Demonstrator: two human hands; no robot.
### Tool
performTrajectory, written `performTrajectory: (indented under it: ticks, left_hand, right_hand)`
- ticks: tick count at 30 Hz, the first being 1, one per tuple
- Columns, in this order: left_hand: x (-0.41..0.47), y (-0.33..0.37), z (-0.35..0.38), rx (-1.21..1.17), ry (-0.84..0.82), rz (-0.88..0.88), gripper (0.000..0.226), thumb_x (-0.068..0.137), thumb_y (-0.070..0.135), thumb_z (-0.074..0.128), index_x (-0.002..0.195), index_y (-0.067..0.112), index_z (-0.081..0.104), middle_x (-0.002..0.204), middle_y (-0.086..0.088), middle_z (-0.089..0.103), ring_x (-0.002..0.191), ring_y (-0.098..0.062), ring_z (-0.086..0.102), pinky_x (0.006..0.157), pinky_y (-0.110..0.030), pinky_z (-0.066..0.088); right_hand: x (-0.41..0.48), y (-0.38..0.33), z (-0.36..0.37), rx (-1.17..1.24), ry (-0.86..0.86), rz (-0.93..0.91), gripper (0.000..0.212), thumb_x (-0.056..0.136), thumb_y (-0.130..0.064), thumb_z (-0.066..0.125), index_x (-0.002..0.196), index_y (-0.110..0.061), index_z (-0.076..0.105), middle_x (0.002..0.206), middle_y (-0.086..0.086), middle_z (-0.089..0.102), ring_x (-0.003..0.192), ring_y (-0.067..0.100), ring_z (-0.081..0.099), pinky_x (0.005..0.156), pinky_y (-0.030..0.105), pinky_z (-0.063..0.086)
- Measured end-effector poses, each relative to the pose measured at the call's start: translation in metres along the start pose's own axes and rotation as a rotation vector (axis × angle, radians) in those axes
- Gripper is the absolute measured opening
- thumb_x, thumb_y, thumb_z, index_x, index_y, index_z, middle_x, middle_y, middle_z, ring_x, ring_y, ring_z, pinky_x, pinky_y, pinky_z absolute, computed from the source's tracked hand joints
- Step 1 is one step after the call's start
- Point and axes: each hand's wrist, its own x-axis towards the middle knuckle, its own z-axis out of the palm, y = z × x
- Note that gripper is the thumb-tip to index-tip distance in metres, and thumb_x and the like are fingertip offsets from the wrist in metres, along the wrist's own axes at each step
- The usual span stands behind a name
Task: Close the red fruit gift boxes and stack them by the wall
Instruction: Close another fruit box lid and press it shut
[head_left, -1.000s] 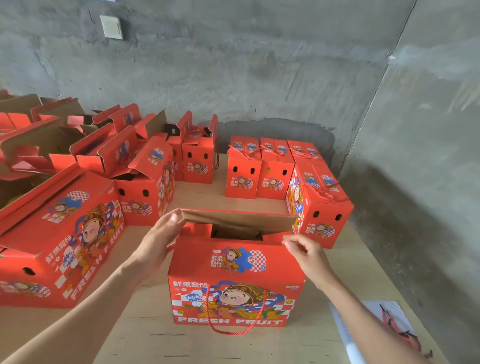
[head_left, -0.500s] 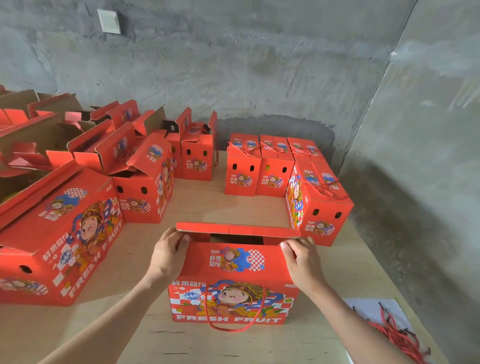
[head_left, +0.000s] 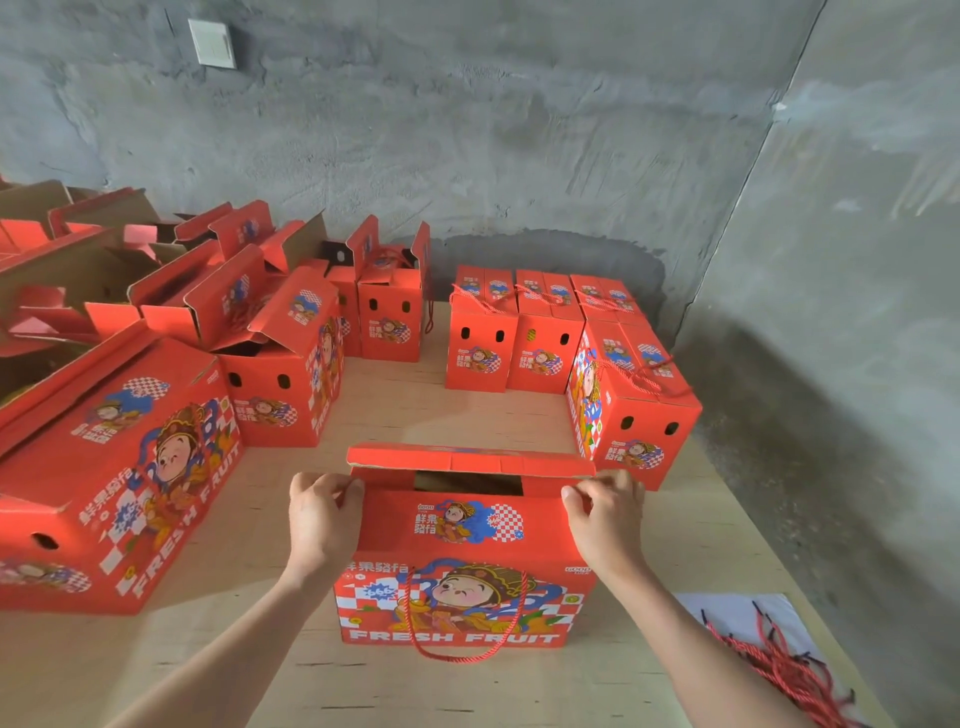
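A red fruit gift box with a cartoon print and a red rope handle stands on the wooden table in front of me. Its far lid flap is folded nearly flat over the top, with a dark gap still showing under it. My left hand grips the box's top left corner and my right hand grips the top right corner, fingers on the flap's ends. Closed boxes stand in a row by the back wall, and another closed box stands to the right.
Several open red boxes with raised flaps crowd the left side, and a large one lies close to my left arm. Loose red rope handles lie on white paper at the lower right. Concrete walls bound the back and right.
The far flap stood upright showing its brown inside, then came down over the top. Both hands moved from the flap's edge to the box's top corners.
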Motion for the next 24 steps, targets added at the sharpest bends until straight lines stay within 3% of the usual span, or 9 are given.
performTrajectory:
  ticks: [2,4,7,9,13,16,18,21,24]
  left_hand:
    - [0.002,-0.001,-0.001,-0.124,-0.029,-0.087,0.021,0.094,0.010,0.055,0.114,0.003,0.059,0.122,-0.016,0.048,0.100,-0.025,0.055,0.085,-0.036,0.048]
    - [0.003,0.000,-0.003,-0.274,-0.124,-0.138,0.040,0.095,0.006,0.051,0.134,0.012,0.042,0.139,-0.012,0.042,0.116,-0.028,0.052,0.092,-0.049,0.050]
    - [0.006,0.005,-0.007,-0.332,-0.277,-0.045,0.066,0.095,-0.007,0.039,0.149,0.026,0.022,0.155,-0.002,0.025,0.138,-0.025,0.032,0.105,-0.052,0.040]
    - [0.006,0.004,-0.008,-0.191,-0.274,0.085,0.061,0.093,-0.010,0.038,0.145,0.021,0.033,0.154,-0.005,0.028,0.139,-0.028,0.031,0.107,-0.051,0.037]
    - [0.000,-0.002,-0.010,-0.067,-0.242,0.151,0.048,0.090,0.005,0.059,0.135,0.014,0.045,0.150,-0.005,0.036,0.133,-0.026,0.039,0.103,-0.040,0.041]
    - [-0.001,0.000,-0.010,-0.041,-0.348,0.125,0.075,0.078,0.031,0.076,0.139,0.014,0.036,0.147,-0.001,0.036,0.127,-0.022,0.043,0.100,-0.043,0.045]
    - [0.003,0.002,-0.008,0.043,-0.329,0.144,0.087,0.075,0.042,0.076,0.143,0.011,0.031,0.144,-0.004,0.040,0.128,-0.021,0.041,0.104,-0.041,0.040]
    - [0.017,0.004,-0.006,0.175,-0.307,0.203,0.091,0.077,0.049,0.071,0.145,0.007,0.026,0.137,-0.007,0.047,0.130,-0.023,0.040,0.108,-0.040,0.034]
    - [0.041,0.007,-0.007,0.421,-0.422,0.273,0.093,0.073,0.064,0.065,0.140,0.010,0.028,0.133,-0.002,0.046,0.133,-0.021,0.036,0.113,-0.042,0.025]
  right_hand:
    - [0.001,0.001,0.001,0.083,-0.078,0.057,0.016,0.087,-0.008,0.065,0.083,0.007,0.070,0.093,0.019,0.061,0.102,0.032,0.047,0.092,0.036,0.030]
    - [-0.001,0.001,0.000,0.218,-0.098,0.139,0.012,0.088,-0.007,0.062,0.095,0.004,0.063,0.098,0.014,0.058,0.101,0.030,0.050,0.088,0.034,0.037]
    - [-0.004,-0.006,-0.010,0.440,-0.096,0.151,0.051,0.087,-0.001,0.061,0.134,-0.005,0.039,0.129,0.001,0.043,0.124,0.018,0.043,0.103,0.031,0.038]
    - [-0.005,-0.007,-0.015,0.438,-0.135,-0.003,0.067,0.086,0.007,0.058,0.145,-0.009,0.030,0.147,-0.001,0.030,0.139,0.011,0.026,0.114,0.029,0.025]
    - [-0.007,0.000,-0.015,0.327,-0.215,-0.155,0.042,0.085,0.004,0.062,0.125,-0.008,0.058,0.143,0.007,0.042,0.138,0.019,0.034,0.114,0.028,0.025]
    - [-0.005,0.007,-0.018,0.270,-0.319,-0.179,0.042,0.083,-0.019,0.072,0.122,-0.013,0.059,0.136,-0.003,0.044,0.132,0.008,0.037,0.108,0.018,0.024]
    - [0.005,0.007,-0.019,0.204,-0.348,-0.207,0.036,0.087,-0.028,0.068,0.119,-0.014,0.059,0.133,-0.003,0.045,0.131,0.010,0.038,0.103,0.015,0.024]
    - [0.024,0.005,-0.021,0.063,-0.488,-0.249,0.038,0.094,-0.040,0.054,0.130,-0.028,0.051,0.149,-0.004,0.031,0.141,0.014,0.025,0.110,0.027,0.024]
    - [0.042,0.007,-0.026,-0.086,-0.724,-0.256,0.051,0.093,-0.058,0.041,0.141,-0.058,0.023,0.158,-0.014,0.005,0.146,0.009,0.008,0.115,0.046,0.021]
